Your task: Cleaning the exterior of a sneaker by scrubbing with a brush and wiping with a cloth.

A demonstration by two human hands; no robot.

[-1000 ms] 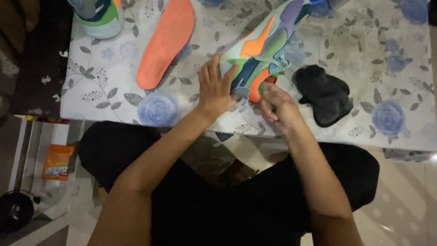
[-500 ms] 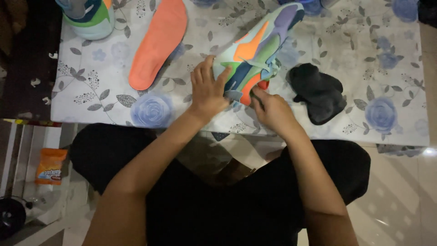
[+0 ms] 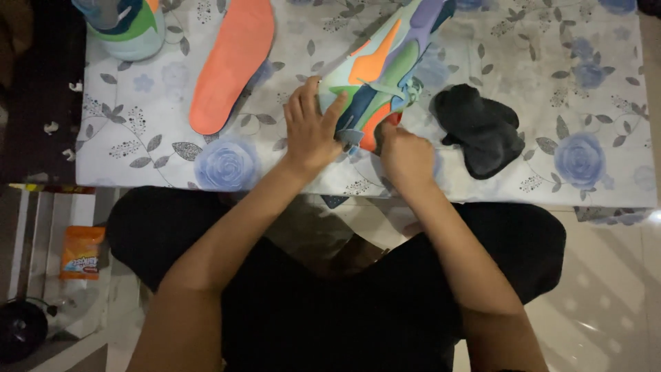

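A multicoloured sneaker [image 3: 385,62] in mint, orange, purple and blue lies on the flowered tablecloth [image 3: 585,76], heel toward me. My left hand [image 3: 311,131] presses flat against its left side near the heel. My right hand [image 3: 405,155] is closed at the heel opening, fingers reaching into the orange lining. An orange insole [image 3: 231,62] lies loose to the left of the shoe.
A crumpled black sock [image 3: 478,127] rests right of the shoe. A second sneaker [image 3: 127,24] stands at the far left corner of the table. On the floor to the left lie an orange packet [image 3: 81,251] and a dark round object [image 3: 21,331].
Both hands have stayed on the sneaker's heel; the right hand has closed in tighter on the opening. The view has shifted slightly, so the table sits lower and to the right.
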